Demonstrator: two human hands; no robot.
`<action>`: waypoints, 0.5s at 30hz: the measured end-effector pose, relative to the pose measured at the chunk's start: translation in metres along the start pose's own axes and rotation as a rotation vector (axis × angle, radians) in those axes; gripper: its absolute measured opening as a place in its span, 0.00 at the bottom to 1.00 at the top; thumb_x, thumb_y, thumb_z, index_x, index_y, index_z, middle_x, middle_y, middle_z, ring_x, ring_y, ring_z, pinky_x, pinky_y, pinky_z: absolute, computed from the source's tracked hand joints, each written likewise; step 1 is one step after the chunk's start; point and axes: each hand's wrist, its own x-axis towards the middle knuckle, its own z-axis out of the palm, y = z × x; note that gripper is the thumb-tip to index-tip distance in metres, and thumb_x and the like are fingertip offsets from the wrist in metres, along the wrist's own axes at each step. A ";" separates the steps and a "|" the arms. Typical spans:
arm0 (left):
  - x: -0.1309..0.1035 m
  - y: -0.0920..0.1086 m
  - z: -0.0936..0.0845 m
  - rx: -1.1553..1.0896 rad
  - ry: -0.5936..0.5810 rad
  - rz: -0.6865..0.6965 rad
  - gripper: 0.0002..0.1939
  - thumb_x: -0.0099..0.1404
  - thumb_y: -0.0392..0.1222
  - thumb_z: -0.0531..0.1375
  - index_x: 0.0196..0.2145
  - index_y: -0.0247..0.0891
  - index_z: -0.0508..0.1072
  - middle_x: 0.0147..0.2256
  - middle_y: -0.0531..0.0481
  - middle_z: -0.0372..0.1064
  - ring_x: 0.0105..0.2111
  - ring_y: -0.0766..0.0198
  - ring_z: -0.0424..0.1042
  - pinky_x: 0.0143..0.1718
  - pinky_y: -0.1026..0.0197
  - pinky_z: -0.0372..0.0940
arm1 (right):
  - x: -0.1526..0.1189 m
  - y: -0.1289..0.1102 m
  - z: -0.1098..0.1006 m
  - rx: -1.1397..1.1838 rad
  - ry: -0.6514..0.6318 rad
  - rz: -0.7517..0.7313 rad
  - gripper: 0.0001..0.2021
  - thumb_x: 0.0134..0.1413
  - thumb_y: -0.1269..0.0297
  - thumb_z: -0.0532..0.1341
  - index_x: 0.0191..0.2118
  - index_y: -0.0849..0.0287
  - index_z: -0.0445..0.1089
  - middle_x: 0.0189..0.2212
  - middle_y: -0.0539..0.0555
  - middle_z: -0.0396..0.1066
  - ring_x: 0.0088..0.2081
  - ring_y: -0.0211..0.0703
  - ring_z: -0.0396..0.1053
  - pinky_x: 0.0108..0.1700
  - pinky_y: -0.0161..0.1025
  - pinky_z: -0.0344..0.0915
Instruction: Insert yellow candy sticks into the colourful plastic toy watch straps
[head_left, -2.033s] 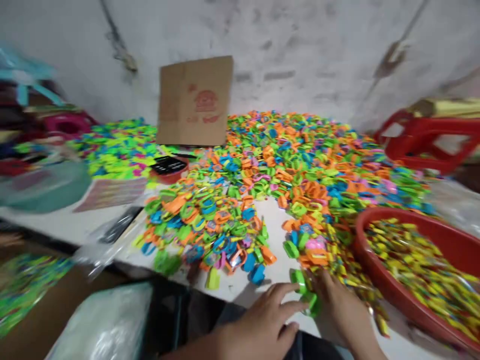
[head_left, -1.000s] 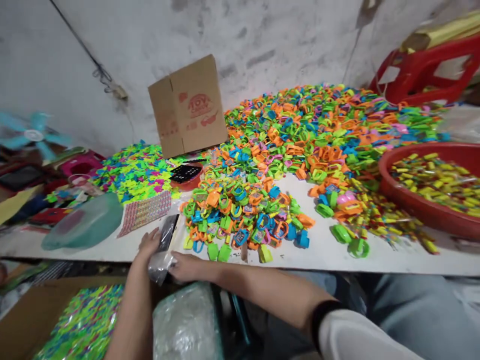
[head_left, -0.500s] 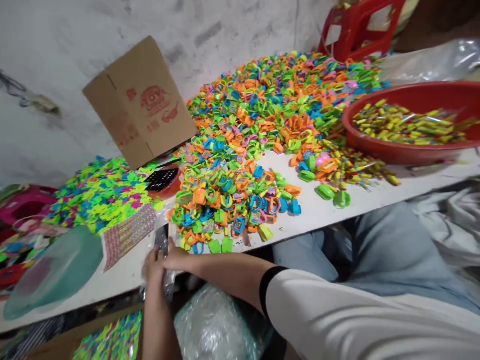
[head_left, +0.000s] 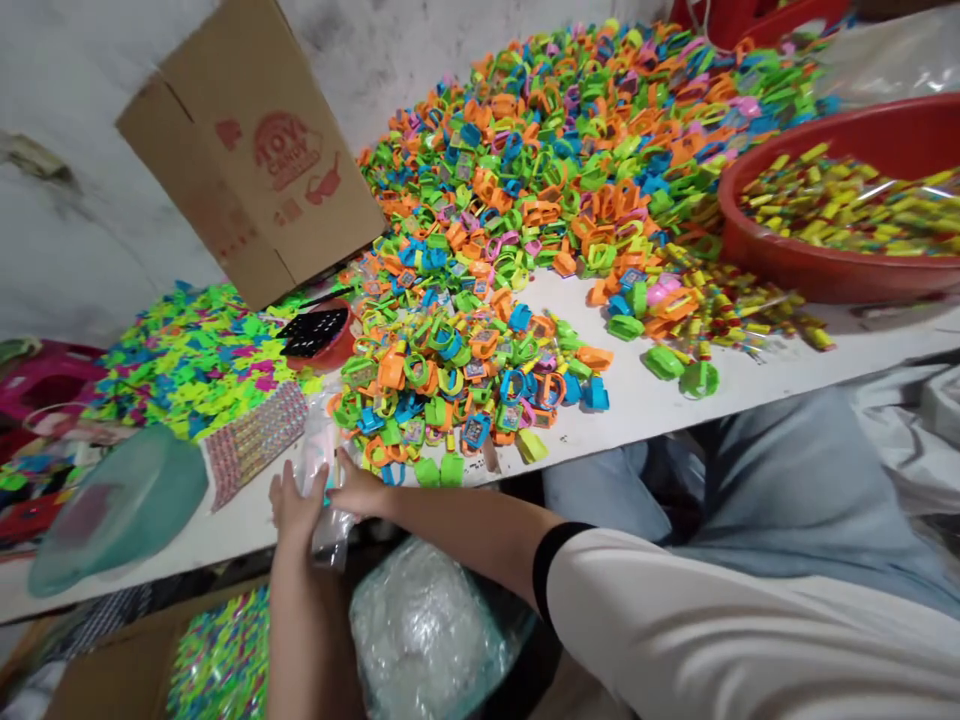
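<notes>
At the table's front edge, both hands are around a clear plastic bag [head_left: 330, 535] that hangs partly over the edge. My left hand [head_left: 298, 500] is at the bag's left side, fingers spread. My right hand [head_left: 358, 490] touches the bag's right side, its fingers close to the plastic; what they grip is too small to tell. Left of the hands lies a sheet of small pink and gold pieces [head_left: 259, 440]. Just right of them is a heap of colourful toy watches [head_left: 450, 380].
A cardboard box [head_left: 247, 160] leans on the wall. Bright flat pieces [head_left: 187, 360], a red bowl with black pieces [head_left: 334, 350] and a teal basin [head_left: 127, 510] are at left. A red tub [head_left: 832, 275] stands right. Below are a plastic-wrapped bundle [head_left: 427, 630] and an open carton [head_left: 124, 665].
My left hand's fingers have spread apart. The dark item between my hands is no longer visible, and the clear bag shows more. The camera view has shifted.
</notes>
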 end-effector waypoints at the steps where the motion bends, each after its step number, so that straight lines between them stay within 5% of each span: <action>1: -0.001 0.002 -0.004 -0.006 0.010 -0.018 0.41 0.62 0.60 0.50 0.64 0.29 0.52 0.65 0.28 0.46 0.65 0.39 0.49 0.62 0.39 0.49 | -0.001 0.001 0.000 -0.007 0.004 -0.011 0.45 0.54 0.60 0.59 0.69 0.52 0.30 0.52 0.61 0.69 0.25 0.42 0.72 0.21 0.34 0.67; 4: -0.001 0.008 -0.011 -0.072 -0.031 -0.002 0.39 0.58 0.57 0.57 0.63 0.35 0.57 0.66 0.36 0.46 0.66 0.44 0.46 0.65 0.43 0.44 | -0.001 0.003 0.002 -0.051 0.017 -0.049 0.44 0.55 0.58 0.60 0.69 0.56 0.33 0.51 0.62 0.69 0.31 0.46 0.74 0.29 0.38 0.71; 9: 0.005 0.006 -0.008 -0.193 -0.108 -0.037 0.31 0.57 0.46 0.59 0.57 0.33 0.65 0.57 0.39 0.66 0.58 0.51 0.64 0.59 0.53 0.59 | -0.004 0.009 0.005 -0.153 0.044 -0.106 0.45 0.54 0.55 0.62 0.69 0.64 0.36 0.51 0.64 0.69 0.50 0.56 0.70 0.50 0.46 0.68; 15: 0.006 -0.007 -0.011 -0.224 -0.029 -0.176 0.23 0.61 0.38 0.51 0.53 0.31 0.69 0.50 0.38 0.72 0.49 0.54 0.73 0.52 0.54 0.66 | -0.011 0.010 0.005 -0.229 0.056 -0.152 0.41 0.59 0.52 0.57 0.69 0.66 0.35 0.52 0.65 0.68 0.49 0.56 0.70 0.48 0.46 0.67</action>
